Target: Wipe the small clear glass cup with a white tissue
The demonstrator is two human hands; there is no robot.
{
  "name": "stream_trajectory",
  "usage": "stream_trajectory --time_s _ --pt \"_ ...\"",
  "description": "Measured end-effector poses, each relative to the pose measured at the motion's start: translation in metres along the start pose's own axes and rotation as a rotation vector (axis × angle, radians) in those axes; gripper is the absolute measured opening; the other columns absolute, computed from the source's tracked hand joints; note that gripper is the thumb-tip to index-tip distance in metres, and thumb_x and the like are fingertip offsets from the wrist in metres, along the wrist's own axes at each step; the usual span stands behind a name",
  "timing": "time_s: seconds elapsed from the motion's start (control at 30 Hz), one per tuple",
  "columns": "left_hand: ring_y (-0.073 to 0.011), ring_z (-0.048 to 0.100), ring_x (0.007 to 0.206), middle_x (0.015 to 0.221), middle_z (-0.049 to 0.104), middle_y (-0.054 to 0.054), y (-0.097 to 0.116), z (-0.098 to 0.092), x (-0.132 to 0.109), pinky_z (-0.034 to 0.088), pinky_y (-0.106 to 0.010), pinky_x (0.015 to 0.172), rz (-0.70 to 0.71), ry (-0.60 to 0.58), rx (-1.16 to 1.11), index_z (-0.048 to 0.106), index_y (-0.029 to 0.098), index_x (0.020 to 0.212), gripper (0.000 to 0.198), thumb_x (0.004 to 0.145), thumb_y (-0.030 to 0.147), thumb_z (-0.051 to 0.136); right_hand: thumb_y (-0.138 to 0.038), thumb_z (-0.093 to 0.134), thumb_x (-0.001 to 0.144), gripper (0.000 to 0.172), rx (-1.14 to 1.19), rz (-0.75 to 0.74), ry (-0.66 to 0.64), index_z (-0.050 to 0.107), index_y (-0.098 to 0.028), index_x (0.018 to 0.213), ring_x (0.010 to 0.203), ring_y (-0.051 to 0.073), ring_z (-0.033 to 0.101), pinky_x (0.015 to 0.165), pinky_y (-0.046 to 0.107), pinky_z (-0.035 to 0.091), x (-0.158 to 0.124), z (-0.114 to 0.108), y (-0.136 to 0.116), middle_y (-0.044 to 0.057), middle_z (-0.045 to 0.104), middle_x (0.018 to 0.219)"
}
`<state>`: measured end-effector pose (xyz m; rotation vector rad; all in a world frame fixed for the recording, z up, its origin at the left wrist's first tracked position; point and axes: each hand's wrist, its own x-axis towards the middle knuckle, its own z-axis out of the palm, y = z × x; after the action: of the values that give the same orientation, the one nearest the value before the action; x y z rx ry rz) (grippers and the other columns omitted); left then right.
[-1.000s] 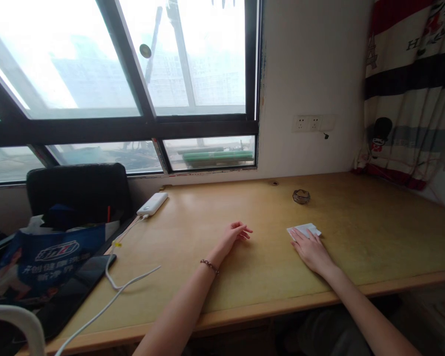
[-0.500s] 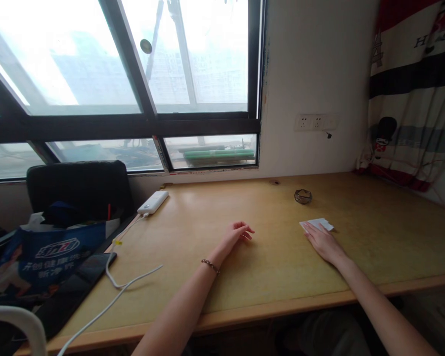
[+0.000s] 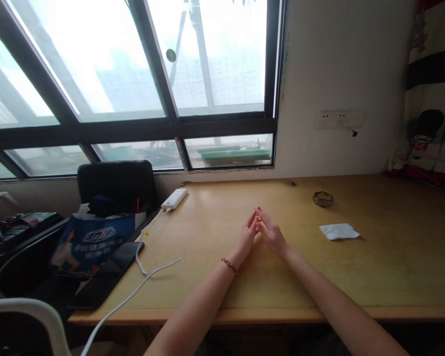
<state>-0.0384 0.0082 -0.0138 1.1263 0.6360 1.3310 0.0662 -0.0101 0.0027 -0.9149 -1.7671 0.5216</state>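
Over the middle of the desk (image 3: 207, 291), my left hand (image 3: 248, 232) and my right hand (image 3: 274, 237) meet at the fingertips. Their fingers are stretched forward, and I see nothing held between them. A beaded bracelet circles my left wrist. To the right of my right hand, apart from it, lies a flat folded white tissue (image 3: 339, 232). Behind the tissue stands a dark glass bowl, like an ashtray (image 3: 323, 199).
A white power bank (image 3: 174, 199) with a white cable (image 3: 148, 273) lies along the left edge. A black tablet-like slab (image 3: 106, 282) overhangs there, beside a blue bag (image 3: 92, 244) on a black chair (image 3: 114, 185). Behind are a window and wall sockets (image 3: 341, 119).
My right hand has left the white tissue and moved left to meet my left hand. The tissue stays on the desk. The view has turned left.
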Motion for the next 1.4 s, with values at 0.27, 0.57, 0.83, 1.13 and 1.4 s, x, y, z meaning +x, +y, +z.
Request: stream_trajectory --time_s 0.27,0.57,0.83,1.13,1.4 --pt "-0.0257 0.049 0.105 0.129 0.040 -0.011 -0.002 0.006 -0.003 0.037 -0.040 0.090 -0.047 -0.083 -0.153 0.049 0.022 0.118 0.044 0.078 0.039 0.053 -0.043 0.038 0.085 0.043 0.362 0.064 -0.113 0.043 -0.025 0.123 0.116 0.021 0.041 0.098 0.039 0.032 -0.003 0.016 0.012 0.006 0.047 0.125" --pt "-0.0229 0.053 0.096 0.098 0.058 -0.013 -0.008 0.005 -0.001 0.044 -0.033 0.082 -0.224 -0.170 -0.052 0.059 0.012 0.093 0.033 0.077 0.041 0.051 -0.047 0.044 0.081 0.038 0.423 0.195 -0.100 0.061 -0.018 0.100 0.092 0.022 0.058 0.086 0.039 0.044 -0.002 0.011 0.022 0.009 0.064 0.098" --pt "-0.0229 0.052 0.096 0.098 0.058 -0.011 -0.005 0.008 0.001 0.045 -0.032 0.080 -0.260 -0.194 0.007 0.060 0.014 0.091 0.034 0.074 0.043 0.052 -0.043 0.049 0.079 0.034 0.370 0.211 -0.090 0.062 -0.018 0.098 0.093 0.021 0.058 0.086 0.037 0.044 -0.002 0.007 0.022 0.008 0.064 0.098" --pt "-0.0257 0.051 0.099 0.099 0.058 -0.012 -0.006 0.007 -0.002 0.045 -0.035 0.082 -0.235 -0.214 -0.025 0.060 0.013 0.091 0.035 0.074 0.043 0.054 -0.043 0.049 0.079 0.034 0.355 0.215 -0.091 0.061 -0.017 0.098 0.092 0.021 0.058 0.085 0.038 0.044 -0.004 0.007 0.020 0.009 0.063 0.098" --pt "-0.0225 0.054 0.092 0.094 0.059 -0.012 -0.009 0.004 -0.001 0.046 -0.032 0.079 -0.264 -0.220 -0.017 0.059 0.012 0.093 0.035 0.077 0.042 0.051 -0.043 0.048 0.079 0.034 0.329 0.214 -0.089 0.062 -0.018 0.098 0.090 0.021 0.059 0.083 0.038 0.045 -0.004 0.007 0.023 0.009 0.064 0.094"
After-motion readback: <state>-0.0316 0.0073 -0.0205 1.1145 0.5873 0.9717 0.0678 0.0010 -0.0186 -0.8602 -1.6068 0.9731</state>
